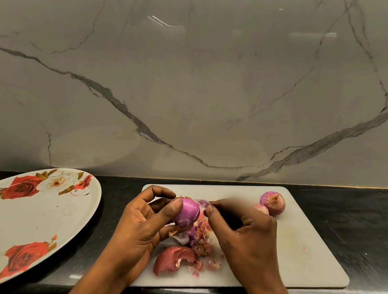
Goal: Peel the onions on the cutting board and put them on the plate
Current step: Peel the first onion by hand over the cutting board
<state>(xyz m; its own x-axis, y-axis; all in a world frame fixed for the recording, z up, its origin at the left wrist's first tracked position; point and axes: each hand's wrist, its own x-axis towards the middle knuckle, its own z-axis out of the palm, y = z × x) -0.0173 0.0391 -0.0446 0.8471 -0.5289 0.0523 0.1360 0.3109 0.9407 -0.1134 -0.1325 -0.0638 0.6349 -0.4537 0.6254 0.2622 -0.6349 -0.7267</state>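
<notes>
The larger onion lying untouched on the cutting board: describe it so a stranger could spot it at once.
Start at the white cutting board on the black counter. Near its far right corner lie two onions side by side. Yours is the larger onion, pink-purple with a brown top; its neighbour, the small onion, is far smaller.

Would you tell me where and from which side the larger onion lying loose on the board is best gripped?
Probably round its broad middle, from above and the right: the larger onion is round, the small onion crowds its left, and the cutting board is bare rightwards.
</notes>
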